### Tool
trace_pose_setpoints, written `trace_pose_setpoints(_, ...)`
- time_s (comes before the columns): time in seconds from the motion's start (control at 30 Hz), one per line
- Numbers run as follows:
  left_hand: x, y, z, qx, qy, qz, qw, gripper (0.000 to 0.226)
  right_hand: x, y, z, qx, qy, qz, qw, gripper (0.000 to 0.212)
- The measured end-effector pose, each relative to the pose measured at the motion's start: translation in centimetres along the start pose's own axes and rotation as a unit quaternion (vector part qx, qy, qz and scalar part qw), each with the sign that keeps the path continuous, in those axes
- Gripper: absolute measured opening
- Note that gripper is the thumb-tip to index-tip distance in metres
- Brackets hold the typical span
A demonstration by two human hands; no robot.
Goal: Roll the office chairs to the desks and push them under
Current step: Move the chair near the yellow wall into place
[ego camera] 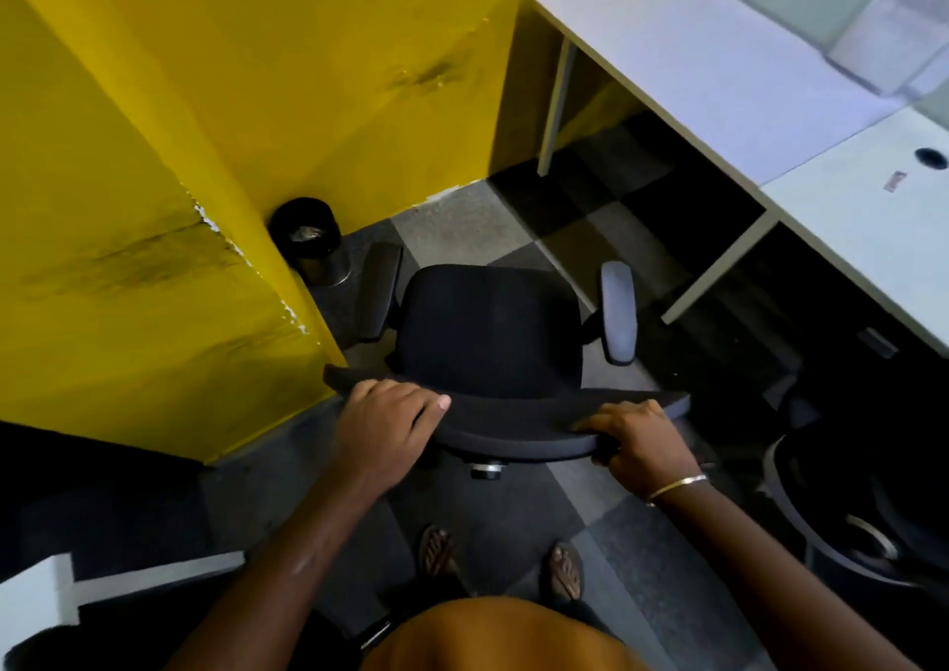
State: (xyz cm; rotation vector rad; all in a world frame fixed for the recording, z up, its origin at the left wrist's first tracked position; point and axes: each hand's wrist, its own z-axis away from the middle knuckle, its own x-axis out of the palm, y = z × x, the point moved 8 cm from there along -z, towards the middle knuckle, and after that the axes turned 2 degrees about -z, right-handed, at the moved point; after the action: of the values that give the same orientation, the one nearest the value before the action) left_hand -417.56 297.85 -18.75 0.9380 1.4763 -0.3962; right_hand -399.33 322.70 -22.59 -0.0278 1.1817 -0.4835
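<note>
The person stands behind a black fabric office chair (pixel 490 331), both hands closed over the top edge of its curved backrest: the left hand (pixel 382 426) draped over the rim, the right hand (pixel 639 436) curled round it with fingers tucked beneath. The chair sits just ahead of the fingers, beside a yellow painted wall (pixel 154 156). This looks like the rolling step; next it probably needs swinging rightward, toward the white rectangular desk (pixel 708 64) well beyond the right fingers. The castors are mostly hidden under the seat, and a second dark chair (pixel 868 506) is cut off and murky.
</note>
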Motion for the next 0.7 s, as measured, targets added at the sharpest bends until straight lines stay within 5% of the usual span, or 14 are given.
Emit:
trace_pose_setpoints(0.13, 0.6, -0.6, 1.2, -0.071, -0.063, -0.018, 0.995, 0.058, 0.9, -0.2, 4.1, -0.037, -0.021, -0.010, 0.999, 0.048)
trace_pose_setpoints(0.3, 3.7, -0.9, 3.5, -0.134, -0.199, -0.024, 0.970, 0.044, 2.1, 0.1, 8.2, -0.071, -0.112, -0.010, 0.991, 0.051)
trace_pose_setpoints(0.43, 5.5, -0.5, 4.3, -0.171, -0.203, -0.027, 0.964, 0.038, 1.5, 1.8, 9.2, -0.047, -0.329, -0.290, 0.897, 0.053)
trace_pose_setpoints(0.47, 6.2, -0.5, 4.3, -0.179, -0.214, -0.024, 0.960, 0.038, 0.8, 2.5, 8.4, -0.032, -0.324, -0.335, 0.884, 0.046)
trace_pose_setpoints(0.6, 10.2, -2.1, 2.8, -0.213, -0.290, -0.028, 0.933, 0.048, 0.6, 8.6, 1.3, 0.086, -0.174, -0.215, 0.957, 0.054)
trace_pose_setpoints(0.7, 12.3, -5.9, 0.9, -0.286, -0.259, 0.007, 0.923, 0.060, 3.0, 13.6, -3.2, 0.188, -0.108, -0.177, 0.960, 0.069)
